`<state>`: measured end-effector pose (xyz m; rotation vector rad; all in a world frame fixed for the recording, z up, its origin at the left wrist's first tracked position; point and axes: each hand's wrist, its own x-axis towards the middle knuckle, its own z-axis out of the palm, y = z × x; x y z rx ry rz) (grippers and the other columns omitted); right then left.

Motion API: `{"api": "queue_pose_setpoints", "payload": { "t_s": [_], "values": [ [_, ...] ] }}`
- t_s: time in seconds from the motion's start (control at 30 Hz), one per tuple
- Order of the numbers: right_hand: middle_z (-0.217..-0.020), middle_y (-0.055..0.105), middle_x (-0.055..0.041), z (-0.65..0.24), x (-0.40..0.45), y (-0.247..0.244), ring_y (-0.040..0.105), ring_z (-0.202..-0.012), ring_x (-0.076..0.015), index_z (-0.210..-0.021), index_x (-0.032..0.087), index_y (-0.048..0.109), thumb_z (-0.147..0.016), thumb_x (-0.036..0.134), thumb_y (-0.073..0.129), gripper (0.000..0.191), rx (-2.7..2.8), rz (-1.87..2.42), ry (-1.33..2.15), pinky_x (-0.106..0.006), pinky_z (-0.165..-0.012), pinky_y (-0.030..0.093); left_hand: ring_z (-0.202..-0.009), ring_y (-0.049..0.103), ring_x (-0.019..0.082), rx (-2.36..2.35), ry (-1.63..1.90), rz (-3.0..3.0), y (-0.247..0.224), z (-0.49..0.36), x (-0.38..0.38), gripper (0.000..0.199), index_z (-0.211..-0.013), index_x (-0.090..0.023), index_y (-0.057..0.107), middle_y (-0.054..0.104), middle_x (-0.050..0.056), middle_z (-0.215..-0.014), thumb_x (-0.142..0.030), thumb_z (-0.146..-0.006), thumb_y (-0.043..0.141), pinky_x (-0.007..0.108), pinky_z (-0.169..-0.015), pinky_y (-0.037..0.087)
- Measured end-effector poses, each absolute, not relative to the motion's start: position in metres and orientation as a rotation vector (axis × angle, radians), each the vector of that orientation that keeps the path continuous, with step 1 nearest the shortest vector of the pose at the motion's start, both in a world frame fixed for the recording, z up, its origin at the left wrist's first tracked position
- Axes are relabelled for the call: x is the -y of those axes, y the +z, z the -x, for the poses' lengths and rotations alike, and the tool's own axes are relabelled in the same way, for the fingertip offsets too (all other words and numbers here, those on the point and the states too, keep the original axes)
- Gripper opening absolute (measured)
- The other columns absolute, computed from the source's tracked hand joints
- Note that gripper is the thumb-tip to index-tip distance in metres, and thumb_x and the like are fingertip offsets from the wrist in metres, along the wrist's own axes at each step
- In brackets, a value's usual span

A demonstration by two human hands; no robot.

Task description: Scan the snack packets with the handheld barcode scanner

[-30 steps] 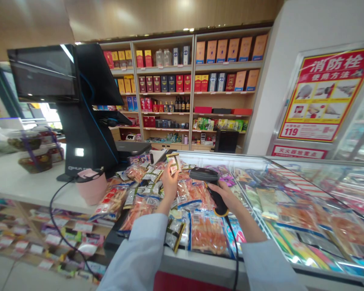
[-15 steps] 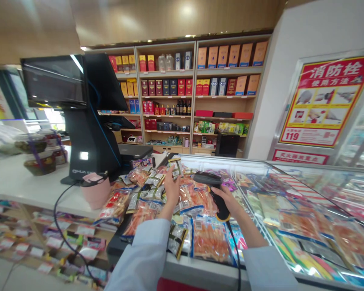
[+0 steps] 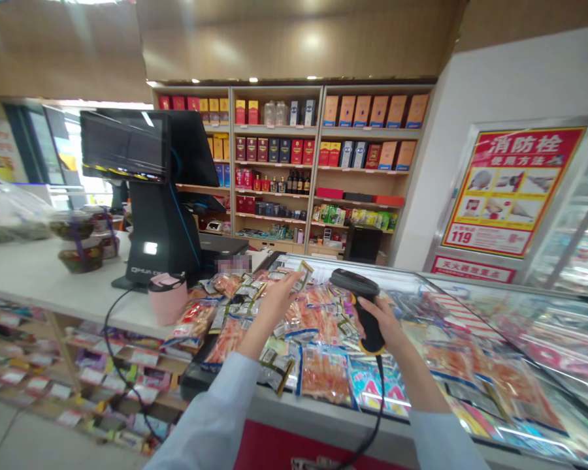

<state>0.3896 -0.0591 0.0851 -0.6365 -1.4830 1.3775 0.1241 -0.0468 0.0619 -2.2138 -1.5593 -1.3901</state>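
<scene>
My left hand (image 3: 280, 299) is closed on a small snack packet (image 3: 302, 275) with gold edges, held up over the pile. My right hand (image 3: 383, 321) grips the handle of a black barcode scanner (image 3: 355, 284) with yellow trim, its head pointing left toward the packet. From the handle's base a black cable hangs down. Under both hands lie clear bags of orange-pink snack sticks (image 3: 325, 372) with blue edges. Similar small silver-and-gold packets (image 3: 275, 369) are scattered among them, one near the front edge below my left forearm.
At left a black checkout terminal (image 3: 163, 225) stands on the white counter (image 3: 14, 264), with a pink cup (image 3: 167, 299) and stacked plastic tubs (image 3: 81, 241) nearby. To the right runs a glass-topped freezer (image 3: 524, 294) of packaged food. Shelves of boxed bottles (image 3: 274, 150) line the back wall.
My left hand has brought the packet right and tilted it. The scanner has shifted slightly right in my right hand. The whole view has moved a little.
</scene>
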Motion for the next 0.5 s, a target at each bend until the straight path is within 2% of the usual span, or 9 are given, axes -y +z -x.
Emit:
{"api": "queue_pose_setpoints", "payload": {
  "t_s": [0.1, 0.23, 0.37, 0.5],
  "values": [
    [-0.058, 0.055, 0.0022, -0.419, 0.076, 0.096, 0.048, -0.038, -0.0098, -0.080, 0.018, 0.055, -0.073, 0.048, 0.070, 0.034, 1.400, 0.666, 1.294, -0.023, -0.033, 0.039, -0.110, 0.062, 0.026, 1.571, -1.262, 2.265, 0.091, -0.146, 0.069, 0.061, -0.125, -0.026, 0.060, 0.064, 0.008, -0.124, -0.001, -0.069, 0.063, 0.036, -0.095, 0.049],
    [-0.062, 0.056, 0.0007, -0.465, 0.096, 0.104, 0.049, -0.039, -0.0111, -0.085, 0.019, 0.058, -0.071, 0.046, 0.071, 0.033, 1.309, 0.707, 1.201, -0.024, -0.034, 0.038, -0.111, 0.062, 0.025, 1.550, -1.303, 2.321, 0.110, -0.194, 0.084, 0.059, -0.125, -0.023, 0.059, 0.063, 0.009, -0.124, -0.003, -0.070, 0.064, 0.037, -0.098, 0.048],
    [-0.062, 0.055, -0.0013, -0.517, 0.109, 0.101, 0.049, -0.040, -0.0128, -0.085, 0.019, 0.061, -0.073, 0.042, 0.071, 0.028, 1.167, 0.765, 1.161, -0.027, -0.035, 0.037, -0.112, 0.061, 0.023, 1.364, -1.444, 2.533, 0.107, -0.258, 0.083, 0.056, -0.126, -0.023, 0.058, 0.064, 0.008, -0.122, -0.008, -0.073, 0.065, 0.035, -0.099, 0.047],
    [-0.062, 0.054, -0.0036, -0.565, 0.116, 0.091, 0.049, -0.041, -0.0135, -0.080, 0.019, 0.061, -0.077, 0.043, 0.069, 0.025, 1.103, 0.826, 1.063, -0.030, -0.038, 0.036, -0.116, 0.059, 0.023, 1.234, -1.591, 2.702, 0.082, -0.327, 0.072, 0.056, -0.126, -0.021, 0.058, 0.063, 0.009, -0.123, -0.010, -0.072, 0.069, 0.036, -0.102, 0.045]
  ]
}}
